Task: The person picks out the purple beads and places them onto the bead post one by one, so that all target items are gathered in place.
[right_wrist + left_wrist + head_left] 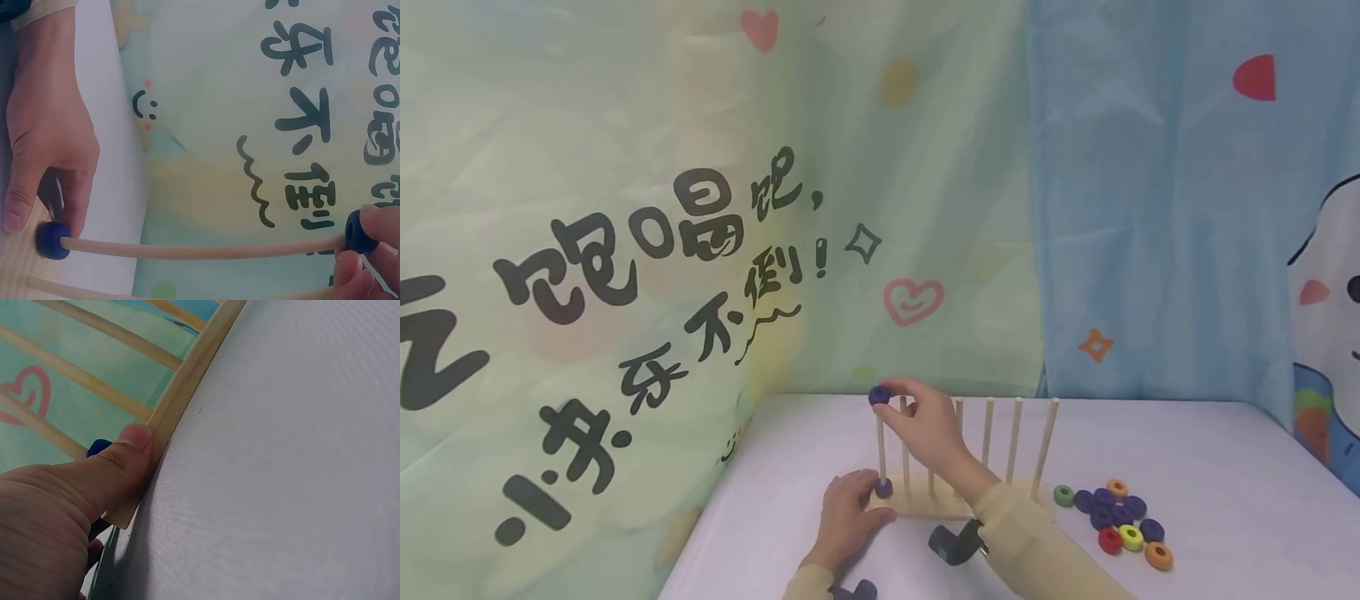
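A wooden peg stand with a row of upright pegs stands on the table. My left hand grips its left end, the thumb along the front edge in the left wrist view and the other fingers mostly hidden behind. At the foot of the leftmost peg sits one dark blue bead. Up at that peg's top, my right hand pinches another dark blue bead between thumb and fingers. This bead is at the peg's tip; whether the tip has entered its hole, I cannot tell.
Right of the stand lies a loose group of beads: several dark blue ones, a green one, a red one, a yellow one and two orange ones. A printed curtain hangs behind the table.
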`<state>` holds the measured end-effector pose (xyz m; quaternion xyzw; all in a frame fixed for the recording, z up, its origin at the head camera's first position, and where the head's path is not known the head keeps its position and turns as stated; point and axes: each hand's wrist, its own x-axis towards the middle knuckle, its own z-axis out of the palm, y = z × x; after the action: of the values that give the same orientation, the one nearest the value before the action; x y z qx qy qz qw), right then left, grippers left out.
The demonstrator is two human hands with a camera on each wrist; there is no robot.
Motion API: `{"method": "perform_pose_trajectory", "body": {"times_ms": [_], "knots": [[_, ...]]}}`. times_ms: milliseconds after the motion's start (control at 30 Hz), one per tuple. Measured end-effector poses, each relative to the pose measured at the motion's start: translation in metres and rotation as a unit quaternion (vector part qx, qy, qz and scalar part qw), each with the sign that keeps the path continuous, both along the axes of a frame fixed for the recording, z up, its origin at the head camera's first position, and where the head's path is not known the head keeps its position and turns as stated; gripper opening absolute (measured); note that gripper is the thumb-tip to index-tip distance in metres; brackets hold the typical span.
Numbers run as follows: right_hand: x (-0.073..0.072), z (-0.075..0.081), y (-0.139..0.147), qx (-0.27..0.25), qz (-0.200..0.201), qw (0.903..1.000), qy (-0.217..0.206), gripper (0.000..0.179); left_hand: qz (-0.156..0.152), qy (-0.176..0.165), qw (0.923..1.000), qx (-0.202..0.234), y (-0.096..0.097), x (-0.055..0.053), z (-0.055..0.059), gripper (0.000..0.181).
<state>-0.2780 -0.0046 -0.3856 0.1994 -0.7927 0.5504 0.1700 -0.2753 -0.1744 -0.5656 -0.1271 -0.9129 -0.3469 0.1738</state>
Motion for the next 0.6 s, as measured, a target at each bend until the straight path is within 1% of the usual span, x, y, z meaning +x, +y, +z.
{"method": "perform_pose_trajectory", "body": {"times_ms": [133, 167, 367, 600], "knots": [[-0.0019, 0.0009, -0.0044, 0.001, 0.002, 1.0, 0.001, 0.032, 0.002, -0.001, 1.0, -0.005, 0.0006, -0.0002, 0.0002, 0.057], [-0.0027, 0.0007, -0.0052, 0.002, 0.001, 1.0, 0.003, 0.033, 0.004, -0.006, 1.0, -0.006, 0.0008, -0.0005, 0.0006, 0.057], [-0.0056, 0.0009, -0.0081, 0.016, -0.012, 0.9997, 0.013, 0.032, 0.007, -0.017, 0.9998, -0.007, 0.0015, -0.0004, 0.0024, 0.056], [-0.0047, 0.0037, -0.0098, 0.014, -0.03, 0.9994, 0.012, 0.029, 0.009, -0.004, 0.9999, -0.013, 0.0013, 0.0003, 0.0015, 0.059]]}}
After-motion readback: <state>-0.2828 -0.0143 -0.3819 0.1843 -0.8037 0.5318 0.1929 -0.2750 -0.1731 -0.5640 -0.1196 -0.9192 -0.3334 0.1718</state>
